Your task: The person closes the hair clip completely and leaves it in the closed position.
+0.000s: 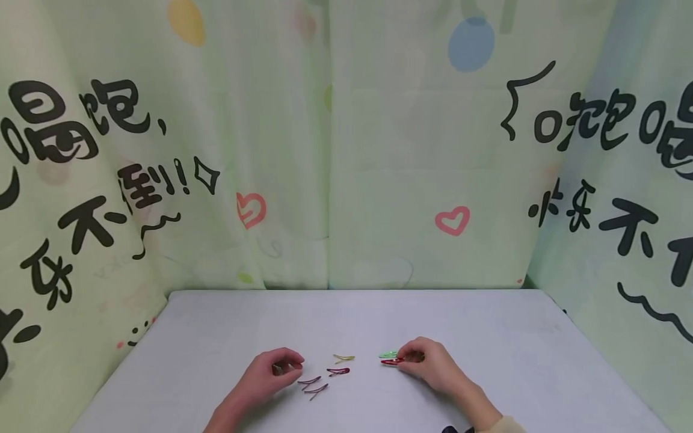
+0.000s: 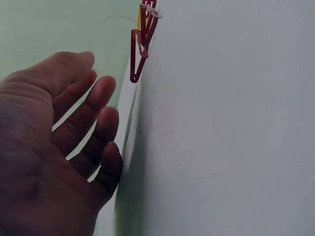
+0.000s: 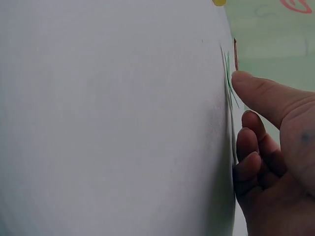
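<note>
My right hand (image 1: 430, 364) pinches a red snap hair clip (image 1: 390, 362) between thumb and fingers. Just beyond it on the table lies a green hair clip (image 1: 387, 355), which overlaps the red one in the head view. The right wrist view shows the red clip (image 3: 236, 54) at the thumb tip, mostly covered. On the other side, my left hand (image 1: 273, 373) hovers with loosely bent fingers and an empty palm. Close by its fingertips are two dark red hair clips (image 1: 310, 380), their arms spread apart; the left wrist view shows these clips (image 2: 134, 59) ahead of the fingers.
Between the hands lie a yellow hair clip (image 1: 345, 359) and another dark red clip (image 1: 339, 371). A white table (image 1: 243, 319) carries everything. Printed curtains (image 1: 379, 150) rise at the back and both sides. Something small and black (image 1: 450, 429) shows beside the right sleeve.
</note>
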Demonstrator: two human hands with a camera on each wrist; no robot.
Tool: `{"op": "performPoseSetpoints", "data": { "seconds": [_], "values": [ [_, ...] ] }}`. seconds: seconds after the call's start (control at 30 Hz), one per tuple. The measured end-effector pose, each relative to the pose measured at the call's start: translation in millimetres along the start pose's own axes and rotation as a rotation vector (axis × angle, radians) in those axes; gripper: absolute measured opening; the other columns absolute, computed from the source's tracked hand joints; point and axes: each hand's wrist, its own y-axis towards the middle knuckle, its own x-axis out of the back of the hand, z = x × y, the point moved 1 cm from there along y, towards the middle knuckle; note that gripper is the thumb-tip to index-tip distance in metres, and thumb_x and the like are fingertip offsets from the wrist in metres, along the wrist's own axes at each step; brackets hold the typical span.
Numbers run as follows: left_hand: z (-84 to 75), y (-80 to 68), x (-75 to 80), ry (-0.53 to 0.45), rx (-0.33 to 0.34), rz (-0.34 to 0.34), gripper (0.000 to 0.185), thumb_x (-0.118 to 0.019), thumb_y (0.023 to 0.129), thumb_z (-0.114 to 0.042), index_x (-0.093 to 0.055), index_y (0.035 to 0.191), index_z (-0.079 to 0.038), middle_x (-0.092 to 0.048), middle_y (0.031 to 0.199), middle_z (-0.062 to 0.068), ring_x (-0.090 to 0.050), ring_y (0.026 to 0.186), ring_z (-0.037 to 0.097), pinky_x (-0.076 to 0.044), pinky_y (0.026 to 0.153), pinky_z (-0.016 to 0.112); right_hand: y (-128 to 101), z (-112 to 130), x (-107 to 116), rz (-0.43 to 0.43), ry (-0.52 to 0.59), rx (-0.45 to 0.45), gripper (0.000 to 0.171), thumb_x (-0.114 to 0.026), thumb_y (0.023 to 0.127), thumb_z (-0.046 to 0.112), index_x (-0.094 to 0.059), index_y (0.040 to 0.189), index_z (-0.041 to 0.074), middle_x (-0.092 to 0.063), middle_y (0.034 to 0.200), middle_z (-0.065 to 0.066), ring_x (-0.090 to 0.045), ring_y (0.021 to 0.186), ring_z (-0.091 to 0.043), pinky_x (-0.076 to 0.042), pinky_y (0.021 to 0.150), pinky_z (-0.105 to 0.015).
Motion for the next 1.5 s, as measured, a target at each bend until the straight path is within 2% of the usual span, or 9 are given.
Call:
{"op": "performPoseSetpoints", "data": {
  "seconds": [0.1, 0.33, 0.6, 0.87, 1.07, 1.23, 1.5],
  "values": [
    [3.7, -0.7, 2.1, 0.001, -0.016, 0.019, 0.014, -0.077, 0.089, -0.013, -0.073, 0.102, -0.010, -0.067, 0.090, -0.006, -0.057, 0.076, 0.009, -0.048, 0.069, 0.024, 2.4, -0.8, 1.9, 0.016, -0.030, 0.027, 0.011, -0.082, 0.085, 0.014, -0.074, 0.092, 0.013, -0.059, 0.085, 0.002, -0.051, 0.074, -0.009, -0.044, 0.065, -0.025],
    [10.2, -1.8, 7.2, 0.023, -0.072, 0.066, 0.012, -0.079, 0.087, -0.014, -0.073, 0.098, -0.014, -0.065, 0.086, -0.008, -0.057, 0.076, 0.007, -0.047, 0.070, 0.024, 6.7, -1.7, 2.3, 0.029, -0.045, 0.032, 0.011, -0.083, 0.084, 0.013, -0.075, 0.090, 0.014, -0.056, 0.083, 0.002, -0.049, 0.071, -0.009, -0.042, 0.064, -0.025],
    [8.2, -3.3, 8.8, 0.075, -0.102, 0.116, 0.013, -0.079, 0.085, -0.011, -0.073, 0.094, -0.018, -0.063, 0.087, -0.008, -0.056, 0.081, 0.008, -0.045, 0.074, 0.025, 7.4, 0.5, -2.0, 0.037, -0.064, 0.041, 0.010, -0.083, 0.084, 0.015, -0.075, 0.090, 0.015, -0.055, 0.083, 0.002, -0.048, 0.071, -0.009, -0.041, 0.064, -0.025],
    [5.2, -2.0, 6.6, 0.115, -0.152, 0.116, 0.013, -0.077, 0.083, -0.007, -0.073, 0.088, -0.019, -0.062, 0.084, -0.012, -0.055, 0.078, 0.007, -0.045, 0.072, 0.024, 5.2, 1.1, -3.1, 0.041, -0.057, 0.024, 0.012, -0.084, 0.082, 0.016, -0.075, 0.090, 0.015, -0.055, 0.084, 0.002, -0.047, 0.072, -0.009, -0.040, 0.065, -0.025],
    [4.4, -0.7, 4.0, 0.125, -0.189, 0.115, 0.013, -0.076, 0.083, -0.007, -0.073, 0.086, -0.019, -0.062, 0.084, -0.014, -0.054, 0.078, 0.008, -0.044, 0.072, 0.024, 0.0, 2.7, -0.2, 0.021, -0.001, -0.025, 0.016, -0.084, 0.082, 0.017, -0.075, 0.094, 0.013, -0.058, 0.086, 0.001, -0.050, 0.074, -0.012, -0.042, 0.065, -0.025],
    [3.3, 0.9, 3.0, 0.141, -0.184, 0.119, 0.012, -0.077, 0.085, -0.007, -0.073, 0.085, -0.019, -0.061, 0.084, -0.015, -0.053, 0.077, 0.007, -0.043, 0.071, 0.024, 1.1, 3.1, 1.3, 0.009, 0.025, -0.049, 0.020, -0.083, 0.083, 0.018, -0.075, 0.100, 0.011, -0.060, 0.085, 0.002, -0.052, 0.074, -0.012, -0.042, 0.065, -0.025],
    [2.8, 2.5, 2.9, 0.133, -0.127, 0.120, 0.006, -0.076, 0.088, -0.012, -0.072, 0.085, -0.016, -0.060, 0.081, -0.014, -0.053, 0.075, 0.005, -0.044, 0.069, 0.025, 1.4, 7.5, 11.7, -0.035, 0.055, -0.061, 0.026, -0.082, 0.085, 0.018, -0.073, 0.107, 0.007, -0.063, 0.085, 0.001, -0.057, 0.077, -0.015, -0.047, 0.065, -0.026]
  ]
}}
